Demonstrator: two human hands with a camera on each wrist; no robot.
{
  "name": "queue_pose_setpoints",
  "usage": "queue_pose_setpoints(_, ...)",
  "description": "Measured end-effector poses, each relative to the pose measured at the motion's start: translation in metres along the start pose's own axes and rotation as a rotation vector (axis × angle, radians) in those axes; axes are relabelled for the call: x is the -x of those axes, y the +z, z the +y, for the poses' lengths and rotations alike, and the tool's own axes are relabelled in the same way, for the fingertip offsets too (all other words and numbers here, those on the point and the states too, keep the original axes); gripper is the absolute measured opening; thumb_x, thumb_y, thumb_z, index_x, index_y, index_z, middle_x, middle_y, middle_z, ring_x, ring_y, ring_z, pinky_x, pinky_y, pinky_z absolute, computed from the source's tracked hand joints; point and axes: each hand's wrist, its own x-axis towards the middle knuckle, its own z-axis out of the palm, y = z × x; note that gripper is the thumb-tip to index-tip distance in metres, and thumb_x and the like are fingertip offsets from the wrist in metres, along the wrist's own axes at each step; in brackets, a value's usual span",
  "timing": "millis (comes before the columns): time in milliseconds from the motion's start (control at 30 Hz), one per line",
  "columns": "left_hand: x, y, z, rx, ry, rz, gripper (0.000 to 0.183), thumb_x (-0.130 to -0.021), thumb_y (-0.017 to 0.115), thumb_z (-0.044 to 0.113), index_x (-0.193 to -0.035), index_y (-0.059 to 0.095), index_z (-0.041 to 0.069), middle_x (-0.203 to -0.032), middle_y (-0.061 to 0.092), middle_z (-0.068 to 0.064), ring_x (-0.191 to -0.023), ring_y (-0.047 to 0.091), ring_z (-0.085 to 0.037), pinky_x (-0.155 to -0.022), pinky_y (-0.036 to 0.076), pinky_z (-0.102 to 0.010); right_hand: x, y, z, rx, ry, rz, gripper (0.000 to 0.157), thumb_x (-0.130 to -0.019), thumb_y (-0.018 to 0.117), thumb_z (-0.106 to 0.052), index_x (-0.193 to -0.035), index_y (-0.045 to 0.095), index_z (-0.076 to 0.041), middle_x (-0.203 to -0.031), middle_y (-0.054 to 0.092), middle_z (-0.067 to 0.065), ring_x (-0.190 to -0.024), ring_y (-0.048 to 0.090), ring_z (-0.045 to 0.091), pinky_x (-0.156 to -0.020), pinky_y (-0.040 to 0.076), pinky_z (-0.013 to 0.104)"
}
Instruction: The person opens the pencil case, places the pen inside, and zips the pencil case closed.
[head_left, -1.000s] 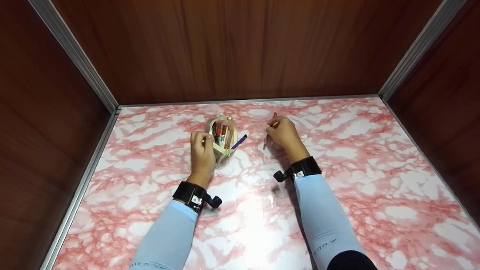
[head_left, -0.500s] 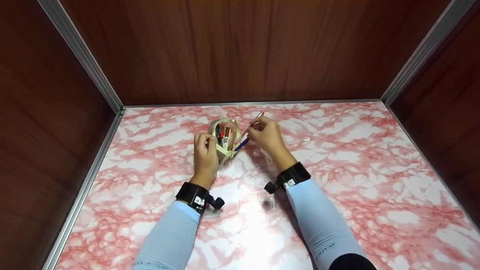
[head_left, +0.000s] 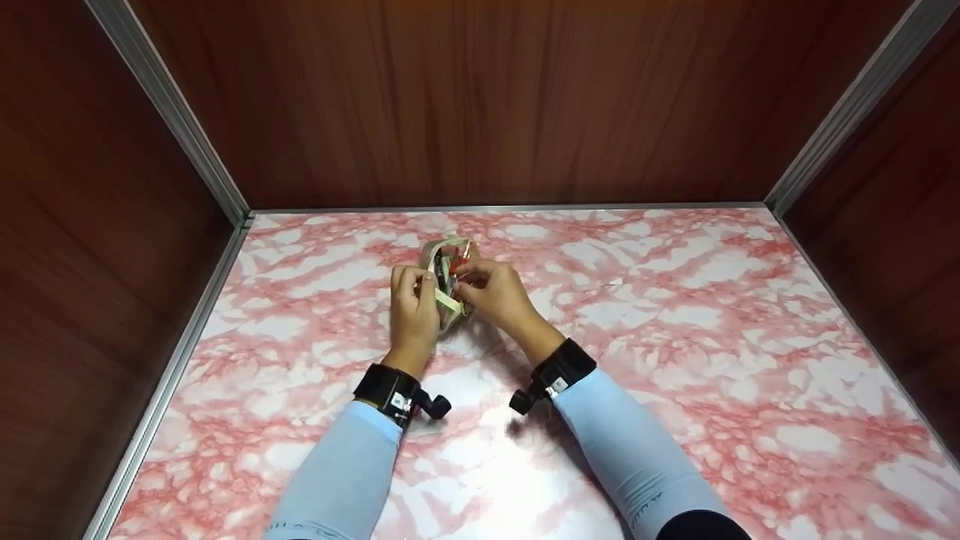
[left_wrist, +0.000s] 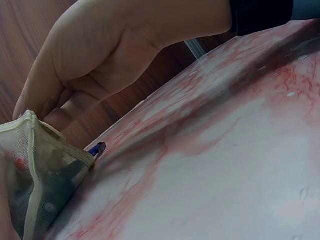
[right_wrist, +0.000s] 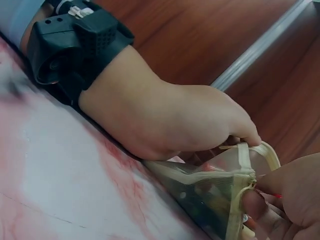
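Observation:
A cream mesh pencil pouch (head_left: 450,315) with a zipped opening stands on the table, holding several pens and slim items. At its left rim, my left hand (head_left: 412,307) pinches the edge, holding the mouth apart. My right hand (head_left: 499,296) is at the opening, thumb and fingers pinching a slim red pen (head_left: 466,251) that leans into the pouch. In the left wrist view, a blue-purple pen (left_wrist: 97,149) pokes out past the rim. The right wrist view shows the zip pull (right_wrist: 245,189) close to my right fingers, which partly hide the contents.
A red-and-white marbled table (head_left: 675,337) lies under both arms. Dark wood panels (head_left: 480,105) with metal edge strips enclose the back and both sides.
My right hand has moved left from the table to the pouch, bringing the red pen to its opening. The left hand keeps its hold on the rim.

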Motion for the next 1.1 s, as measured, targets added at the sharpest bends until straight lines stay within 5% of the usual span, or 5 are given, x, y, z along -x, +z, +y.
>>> queue_pose_setpoints(267,0.0,0.0,0.0,-0.015,-0.017,0.009,0.016,-0.114,0.06,0.017,-0.105,0.064,0.004,-0.122,0.056,-0.011,-0.11,0.061,-0.022,-0.094,0.058,-0.034,0.0,-0.004,0.0,0.094,-0.03,-0.041,0.018,-0.099,0.077,0.002,-0.114,0.087,0.0,-0.116,0.086,0.017,-0.1,0.081,0.029,-0.086,0.068,0.031)
queue_pose_setpoints(467,0.001,0.0,0.001,-0.03,-0.019,0.02,0.017,-0.115,0.058,0.019,-0.106,0.064,0.005,-0.124,0.056,-0.012,-0.111,0.062,-0.026,-0.096,0.059,-0.04,-0.004,-0.019,0.004,0.111,0.056,0.001,0.014,-0.102,0.074,-0.002,-0.11,0.084,0.002,-0.106,0.085,0.019,-0.088,0.078,0.024,-0.084,0.065,0.031)
queue_pose_setpoints(700,0.002,0.0,0.001,-0.018,-0.001,0.034,0.015,-0.115,0.058,0.018,-0.107,0.063,0.006,-0.123,0.056,-0.012,-0.109,0.061,-0.023,-0.095,0.058,-0.037,-0.004,-0.027,0.014,0.176,0.231,-0.096,0.019,-0.105,0.069,-0.011,-0.117,0.079,-0.001,-0.1,0.084,0.015,-0.063,0.067,0.008,-0.066,0.056,0.023)
queue_pose_setpoints(833,0.002,0.0,0.001,0.02,-0.003,0.025,0.015,-0.115,0.058,0.017,-0.108,0.063,0.005,-0.124,0.057,-0.012,-0.11,0.061,-0.022,-0.097,0.056,-0.035,-0.005,-0.025,0.016,0.123,0.251,-0.136,0.02,-0.105,0.07,-0.009,-0.121,0.078,-0.001,-0.111,0.084,0.017,-0.075,0.075,0.017,-0.068,0.061,0.026)
queue_pose_setpoints(1100,0.001,-0.001,0.001,0.054,-0.022,0.014,0.016,-0.117,0.056,0.017,-0.109,0.062,0.004,-0.125,0.06,-0.012,-0.109,0.063,-0.023,-0.095,0.058,-0.034,-0.005,-0.024,0.016,0.151,0.133,-0.248,0.031,-0.103,0.068,-0.003,-0.132,0.08,-0.005,-0.14,0.079,0.019,-0.126,0.077,0.039,-0.113,0.062,0.048)
